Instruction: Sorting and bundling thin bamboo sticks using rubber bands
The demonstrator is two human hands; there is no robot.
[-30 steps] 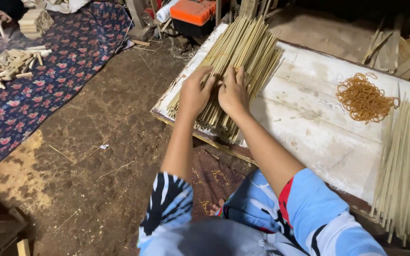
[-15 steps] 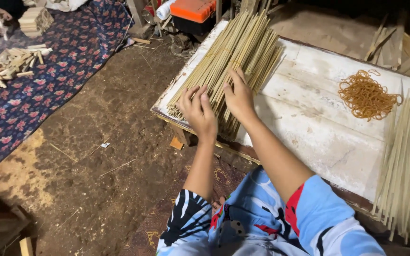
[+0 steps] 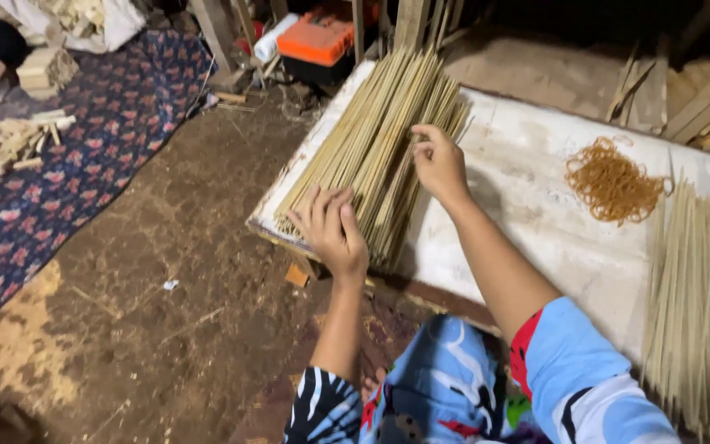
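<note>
the left hand [image 3: 334,230] is laid flat, fingers spread, on the near end of the bamboo sticks [image 3: 375,140]; the right hand [image 3: 439,163] – fingers loosely curled – is pressed on the pile's right edge; both are borne on the white board [image 3: 527,222]; rubber bands [image 3: 614,181] are heaped farther off.

Only few packages in view, no labels, signs or screens. At the top edge, behind the far end of the white work board [image 3: 536,214], an orange plastic case [image 3: 315,39] with a dark lower part, box-shaped, lying flat, and just beside it on its left a white roll [image 3: 266,48], cylinder-shaped, tilted against a wooden post. In the top left corner, a white sack or cloth bundle [image 3: 84,20] with pale wood pieces on it, above the dark blue flowered mat [image 3: 59,189].
</note>
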